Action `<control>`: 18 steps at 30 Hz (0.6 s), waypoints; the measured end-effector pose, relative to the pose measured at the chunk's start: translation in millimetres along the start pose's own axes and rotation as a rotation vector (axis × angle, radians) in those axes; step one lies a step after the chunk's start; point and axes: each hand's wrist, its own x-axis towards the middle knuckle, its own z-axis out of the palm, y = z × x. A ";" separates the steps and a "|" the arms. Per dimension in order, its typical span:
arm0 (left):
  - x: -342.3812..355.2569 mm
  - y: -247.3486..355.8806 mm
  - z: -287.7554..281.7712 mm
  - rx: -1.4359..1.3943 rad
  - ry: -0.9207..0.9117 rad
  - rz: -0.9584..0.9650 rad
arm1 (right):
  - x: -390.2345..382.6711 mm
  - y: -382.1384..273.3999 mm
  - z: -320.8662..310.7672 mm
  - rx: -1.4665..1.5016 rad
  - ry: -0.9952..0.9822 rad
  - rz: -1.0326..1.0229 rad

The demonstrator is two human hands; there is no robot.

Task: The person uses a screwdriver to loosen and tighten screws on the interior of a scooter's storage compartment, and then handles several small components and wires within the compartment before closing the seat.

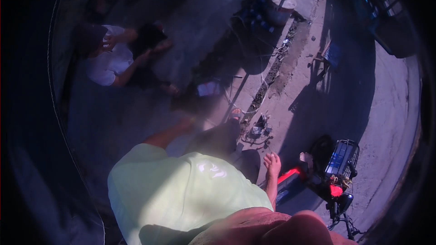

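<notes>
My left arm reaches forward into shadow, and my left hand (187, 124) is dim and blurred there, so its fingers cannot be made out. A pale, flat, box-like thing (208, 88) lies a little beyond it. At my right side, beside my knee, my right hand (272, 163) is raised with its fingers loosely bent and slightly apart. No held thing shows clearly in it. Just past its fingertips, a small cluster of metal parts (258, 130) sits on the ground. A sandalled foot (236, 113) shows in front of my dark-clothed legs.
A person in a white top (111, 58) sits at the far left in shade. A two-wheeler with a basket (341, 157) and red parts stands close on my right. Farther off are a low folding seat (328, 57), a large pale tub (280, 9), and a debris-filled gutter (268, 86) with loose cords.
</notes>
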 end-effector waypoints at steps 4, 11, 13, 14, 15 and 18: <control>49.7 61.5 -14.7 -0.198 0.092 -0.091 | 27.6 -89.0 12.0 -0.030 -0.013 -0.091; 22.5 164.9 15.7 -0.543 -0.051 -0.249 | 80.2 -111.9 -81.0 -0.033 0.228 0.292; 26.6 173.2 14.4 -0.103 0.036 0.201 | 100.8 -127.1 -95.0 -0.135 0.189 0.354; 24.7 213.6 32.3 -0.262 -0.003 0.042 | 112.4 -136.8 -117.3 -0.175 0.216 0.367; 20.7 221.8 34.1 -0.366 0.005 -0.033 | 127.1 -145.7 -121.7 -0.204 0.189 0.385; 32.7 208.0 40.7 -0.695 0.091 -0.177 | 190.9 -186.6 -114.9 -0.262 0.052 0.380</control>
